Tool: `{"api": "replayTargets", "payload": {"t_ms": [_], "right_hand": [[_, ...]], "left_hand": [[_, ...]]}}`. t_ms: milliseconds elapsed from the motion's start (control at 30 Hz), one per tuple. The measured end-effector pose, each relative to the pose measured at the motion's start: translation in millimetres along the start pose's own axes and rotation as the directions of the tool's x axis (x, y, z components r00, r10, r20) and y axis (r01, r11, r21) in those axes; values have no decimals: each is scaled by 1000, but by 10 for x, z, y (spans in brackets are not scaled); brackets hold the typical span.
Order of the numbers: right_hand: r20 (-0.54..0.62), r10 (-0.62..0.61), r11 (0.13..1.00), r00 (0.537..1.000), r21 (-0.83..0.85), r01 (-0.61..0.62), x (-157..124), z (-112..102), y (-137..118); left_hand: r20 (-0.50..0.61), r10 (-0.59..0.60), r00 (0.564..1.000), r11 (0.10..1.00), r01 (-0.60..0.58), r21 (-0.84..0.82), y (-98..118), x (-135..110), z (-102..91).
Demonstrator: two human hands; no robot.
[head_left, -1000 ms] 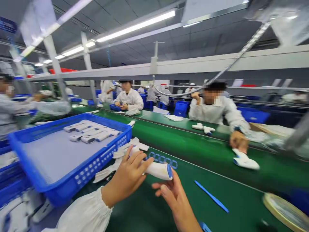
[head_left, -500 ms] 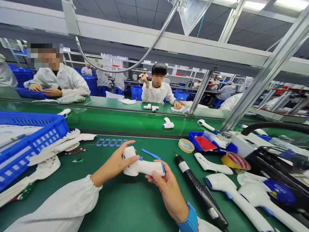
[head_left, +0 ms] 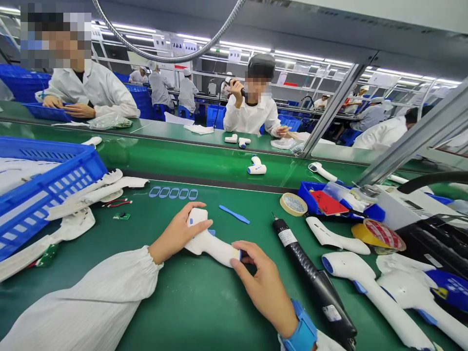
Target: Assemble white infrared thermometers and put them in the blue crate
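A white infrared thermometer (head_left: 214, 243) with blue parts lies tilted between my two hands, low over the green bench. My left hand (head_left: 179, 231) is wrapped round its head, thumb across the top. At the handle's end, my right hand (head_left: 258, 273) pinches with thumb and fingertips; a dark spot shows there between the fingers. Beyond the thermometer rests a blue plastic pry tool (head_left: 234, 214). A black electric screwdriver (head_left: 310, 278) lies to the right of my right hand.
On the left, a blue basket (head_left: 78, 175) stands by white shell halves (head_left: 95, 192) and a small circuit board (head_left: 122, 216). Rightward are a tape roll (head_left: 293, 204), a blue parts bin (head_left: 309, 192) and more thermometers (head_left: 373, 287). Co-workers sit across the green conveyor (head_left: 183, 158).
The view has tilted downward. The thermometer's handle end now points lower, and my right hand's fingers have opened slightly and shifted round that end. My left hand keeps its hold on the head.
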State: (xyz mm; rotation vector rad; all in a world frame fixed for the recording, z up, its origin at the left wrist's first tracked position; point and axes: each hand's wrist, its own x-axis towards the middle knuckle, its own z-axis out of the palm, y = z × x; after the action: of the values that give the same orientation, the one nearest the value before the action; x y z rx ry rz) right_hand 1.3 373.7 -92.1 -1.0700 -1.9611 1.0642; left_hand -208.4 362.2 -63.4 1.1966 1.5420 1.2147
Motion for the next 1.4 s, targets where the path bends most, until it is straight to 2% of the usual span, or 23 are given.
{"api": "replayTargets", "payload": {"t_ms": [233,467,633,733,867,967,1033,1133,1267,1400], "right_hand": [[-28,-9,1000,1000,7,9,-4,1,18],[-37,22,993,999,116,-17,10,29,46],[-26,27,991,999,128,-23,18,36,46],[-20,6,1000,1000,31,-6,19,10,17],[-35,-133,977,991,-172,125,18,-18,-36],[-29,-193,955,981,-235,181,14,-3,-57],[-26,-162,972,987,-176,154,13,12,-49],[-26,-22,998,999,58,23,22,5,-12],[-39,136,927,990,358,-114,46,-50,31],[-44,187,879,981,453,-147,49,-79,41]], "left_hand": [[-9,20,1000,1000,-20,9,-48,18,14],[-7,48,999,999,-48,-18,-50,14,35],[-23,97,995,995,-96,26,-29,1,37],[-15,110,994,992,-109,59,-27,-3,33],[-13,130,991,988,-129,91,-23,-10,27],[-17,146,989,982,-143,126,-21,-15,26],[-8,146,989,979,-143,144,-27,-14,26],[14,133,991,978,-134,161,-44,-7,27],[33,123,992,979,-127,159,-62,5,25],[31,120,992,982,-123,141,-65,3,27]]}}
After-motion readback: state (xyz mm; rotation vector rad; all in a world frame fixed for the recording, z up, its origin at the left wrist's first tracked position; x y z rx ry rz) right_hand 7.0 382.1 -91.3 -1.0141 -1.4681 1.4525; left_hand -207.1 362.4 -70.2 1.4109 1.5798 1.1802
